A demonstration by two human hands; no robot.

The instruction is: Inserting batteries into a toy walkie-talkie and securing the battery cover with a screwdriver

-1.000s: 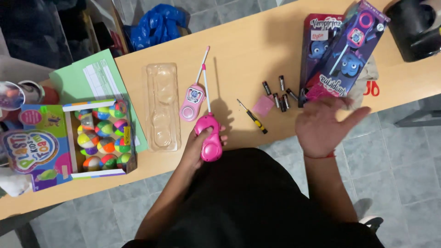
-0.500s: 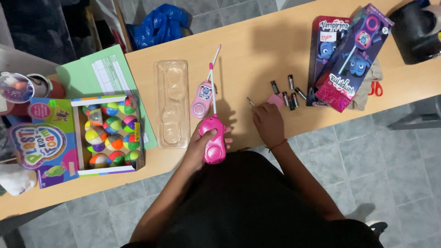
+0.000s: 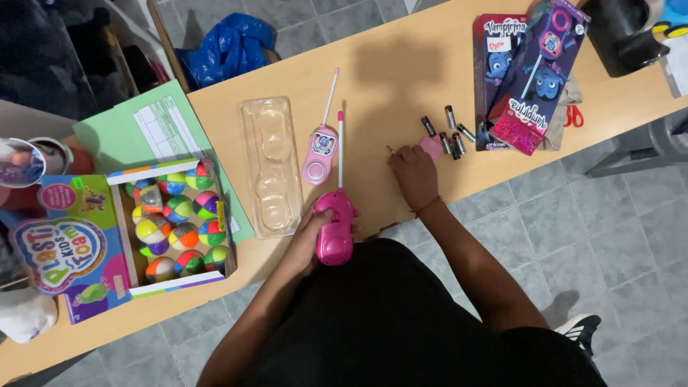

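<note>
**Inspector:** Report your fingers first.

**Me:** My left hand (image 3: pixel 315 240) is clenched around the dark pink toy walkie-talkie (image 3: pixel 335 228), gripping its body at the near edge of the wooden table (image 3: pixel 401 57). My right hand (image 3: pixel 414 172) lies palm down on the table, fingers curled over the thin screwdriver (image 3: pixel 390 150), whose tip pokes out past them. I cannot tell whether they pinch it or merely cover it.

**Inspector:** Orientation of the held toy?

**Me:** Its long axis runs away from me, the antenna pointing to the far edge. The screwdriver lies to the right of it, near but apart, so my right hand is the nearer one to the tool and my left to the toy.

**Inspector:** Surroundings?

**Me:** Just beyond my right fingertips sits a small pink cover piece (image 3: pixel 431 147), then a cluster of loose batteries (image 3: pixel 450 132). A second, paler walkie-talkie (image 3: pixel 319 154) lies left of the antenna, with a clear plastic blister tray (image 3: pixel 271 168) beside it. Farther left stands an open box of coloured balls (image 3: pixel 179 222); far right, the toy's printed packaging (image 3: pixel 527 72).
</note>
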